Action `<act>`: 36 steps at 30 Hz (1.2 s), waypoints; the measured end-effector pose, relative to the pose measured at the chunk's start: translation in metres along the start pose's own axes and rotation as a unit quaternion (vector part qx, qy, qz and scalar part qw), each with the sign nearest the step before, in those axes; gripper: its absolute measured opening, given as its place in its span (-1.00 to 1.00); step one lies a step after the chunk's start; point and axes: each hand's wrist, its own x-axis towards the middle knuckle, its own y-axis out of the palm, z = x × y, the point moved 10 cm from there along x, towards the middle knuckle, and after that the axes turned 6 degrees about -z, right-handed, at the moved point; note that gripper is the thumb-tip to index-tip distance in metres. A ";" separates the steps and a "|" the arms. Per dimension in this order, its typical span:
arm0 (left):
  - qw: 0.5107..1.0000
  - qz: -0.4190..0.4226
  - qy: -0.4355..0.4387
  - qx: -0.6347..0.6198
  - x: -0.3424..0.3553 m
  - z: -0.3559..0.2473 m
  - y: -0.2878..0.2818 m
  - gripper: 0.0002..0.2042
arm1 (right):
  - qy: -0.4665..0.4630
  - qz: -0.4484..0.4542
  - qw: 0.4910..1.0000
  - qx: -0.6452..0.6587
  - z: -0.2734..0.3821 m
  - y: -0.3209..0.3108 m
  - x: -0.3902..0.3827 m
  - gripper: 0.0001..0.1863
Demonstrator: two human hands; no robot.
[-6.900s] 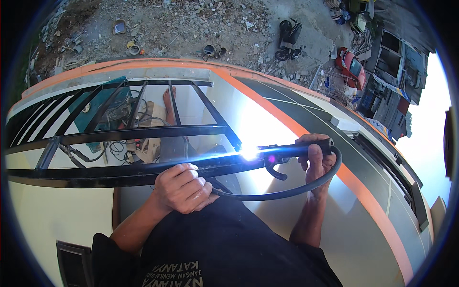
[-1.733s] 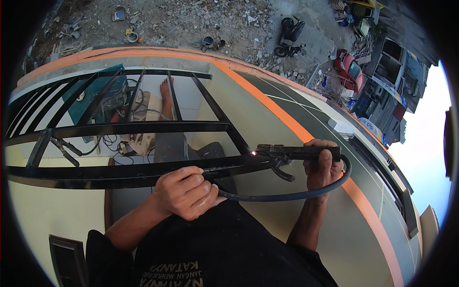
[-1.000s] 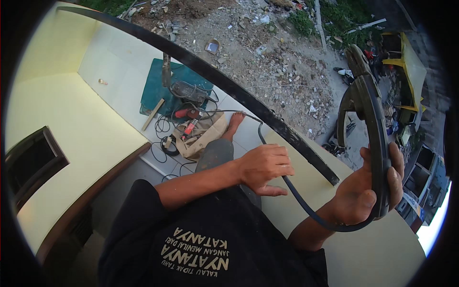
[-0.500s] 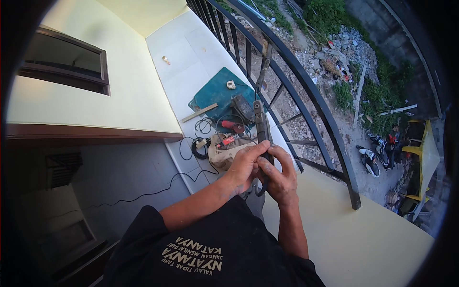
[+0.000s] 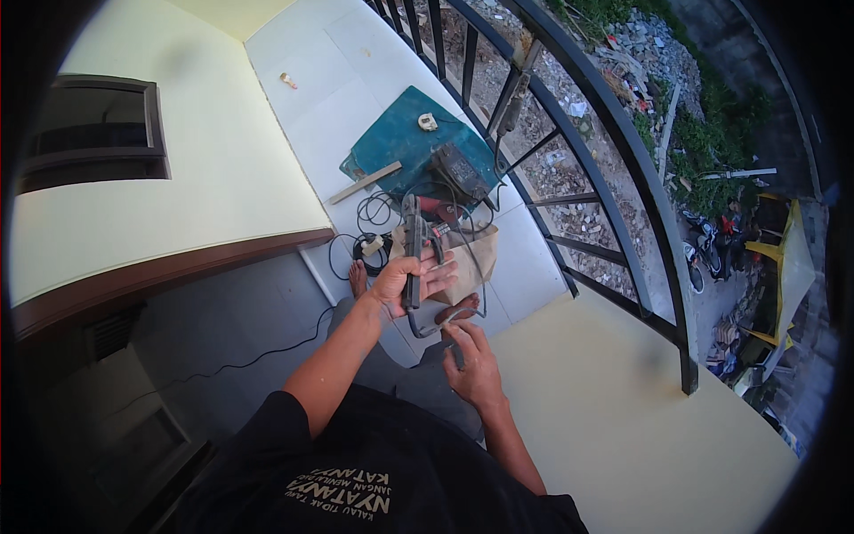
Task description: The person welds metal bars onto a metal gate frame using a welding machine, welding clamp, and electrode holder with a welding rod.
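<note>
A dark welding electrode holder (image 5: pixel 412 227) lies across the palm of my left hand (image 5: pixel 414 278). My thumb presses on it while the other fingers stretch out to the right. From its lower end a grey cable (image 5: pixel 425 331) bends round towards my right hand (image 5: pixel 474 365). There the curled fingertips meet the cable and seem to pinch it. Behind the holder, a red angle grinder (image 5: pixel 438 209) lies on the floor beside a beige bag (image 5: pixel 473 262). A black box-shaped machine (image 5: pixel 458 172) stands on a green board (image 5: pixel 400 129) farther off.
A dark clamp (image 5: pixel 511 111) hangs at the black railing (image 5: pixel 623 116) on the right. On the floor are coiled black cables (image 5: pixel 378 209), a wooden strip (image 5: pixel 365 182) and a white tape measure (image 5: pixel 428 121). My bare foot (image 5: pixel 358 279) is beside the cables.
The electrode holder has moved left and down towards the bag. My right hand has come off its grip and dropped to the cable. My left fingers have spread out.
</note>
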 end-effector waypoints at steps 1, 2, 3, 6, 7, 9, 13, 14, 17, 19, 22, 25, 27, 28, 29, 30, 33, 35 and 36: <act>0.999 0.006 0.031 0.012 0.013 -0.029 -0.020 -0.43 | 0.059 0.001 0.998 0.005 -0.026 0.017 -0.003 -0.47; 0.999 -0.022 0.045 0.015 0.028 -0.053 -0.051 -0.44 | 0.134 0.007 0.990 0.030 -0.053 0.037 -0.006 -0.51; 0.997 -0.049 0.061 0.020 0.043 -0.079 -0.082 -0.44 | 0.146 0.006 0.989 0.028 -0.075 0.058 -0.008 -0.51; 0.966 -0.162 0.112 0.170 0.083 -0.146 -0.166 -0.58 | 0.282 -0.006 0.958 0.054 -0.179 0.139 -0.017 -0.63; 0.966 -0.165 0.106 0.168 0.093 -0.158 -0.187 -0.58 | 0.317 -0.028 0.944 0.087 -0.210 0.161 -0.014 -0.69; 0.916 -0.184 0.078 0.348 0.122 -0.185 -0.239 -0.49 | 0.345 -0.065 0.932 0.093 -0.287 0.212 0.006 -0.74; 0.913 -0.218 0.043 0.342 0.155 -0.186 -0.291 -0.39 | 0.406 -0.147 0.897 0.091 -0.469 0.275 0.088 -0.74; 0.913 -0.211 0.038 0.346 0.165 -0.180 -0.305 -0.39 | 0.398 -0.150 0.903 0.057 -0.516 0.286 0.108 -0.74; 0.952 -0.160 0.005 0.262 0.195 -0.144 -0.343 -0.34 | 0.451 -0.169 0.876 0.018 -0.648 0.306 0.130 -0.71; 0.930 -0.162 -0.024 0.329 0.207 -0.124 -0.367 -0.33 | 0.424 -0.160 0.887 -0.088 -0.691 0.315 0.152 -0.71; 0.920 -0.207 -0.021 0.333 0.213 -0.102 -0.406 -0.31 | 0.507 -0.210 0.833 -0.065 -0.731 0.336 0.144 -0.72; 0.919 -0.191 -0.029 0.344 0.208 -0.098 -0.426 -0.39 | 0.489 -0.205 0.846 -0.054 -0.717 0.366 0.156 -0.70; 0.912 -0.217 -0.032 0.347 0.203 -0.094 -0.430 -0.36 | 0.535 -0.212 0.815 0.067 -0.711 0.378 0.156 -0.68; 0.907 -0.235 -0.033 0.348 0.198 -0.093 -0.431 -0.33 | 0.516 -0.217 0.829 -0.006 -0.706 0.361 0.158 -0.67; 0.903 -0.248 -0.026 0.350 0.195 -0.092 -0.436 -0.33 | 0.492 -0.221 0.838 -0.078 -0.699 0.349 0.162 -0.66; 0.913 -0.219 -0.049 0.340 0.201 -0.075 -0.440 -0.35 | 0.463 -0.203 0.854 -0.121 -0.700 0.338 0.163 -0.66; 0.914 -0.212 -0.072 0.339 0.202 -0.050 -0.442 -0.38 | 0.449 -0.160 0.870 -0.127 -0.709 0.343 0.161 -0.64; 0.912 -0.197 -0.062 0.355 0.203 -0.039 -0.444 -0.43 | 0.463 -0.139 0.871 -0.090 -0.717 0.350 0.164 -0.63; 0.917 -0.189 -0.060 0.345 0.206 -0.032 -0.443 -0.46 | 0.469 -0.130 0.868 -0.098 -0.722 0.347 0.166 -0.63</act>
